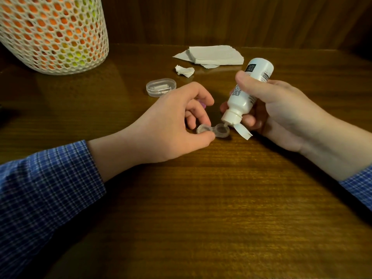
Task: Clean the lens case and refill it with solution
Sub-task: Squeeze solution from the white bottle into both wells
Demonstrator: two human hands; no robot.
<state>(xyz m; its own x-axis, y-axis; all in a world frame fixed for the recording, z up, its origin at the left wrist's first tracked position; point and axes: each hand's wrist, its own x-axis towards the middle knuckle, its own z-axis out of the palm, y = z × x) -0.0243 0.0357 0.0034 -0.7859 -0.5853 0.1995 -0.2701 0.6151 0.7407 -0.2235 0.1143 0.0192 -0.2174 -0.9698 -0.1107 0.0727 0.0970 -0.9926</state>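
A clear two-well lens case (216, 131) lies on the wooden table (201, 198), both wells uncovered. My left hand (169, 125) pinches its left well between thumb and fingers. My right hand (281, 111) grips a white solution bottle (247, 91), tipped nozzle-down with its flip cap (242, 131) hanging open. The nozzle tip sits just over the right well. A bit of purple, perhaps a lens case cap (201, 103), peeks out behind my left fingers.
A stack of white tissues (213, 55) and a crumpled tissue (184, 71) lie at the back. A clear oval plastic box (161, 87) sits behind my left hand. A large white mesh-covered container (54, 33) stands at the far left.
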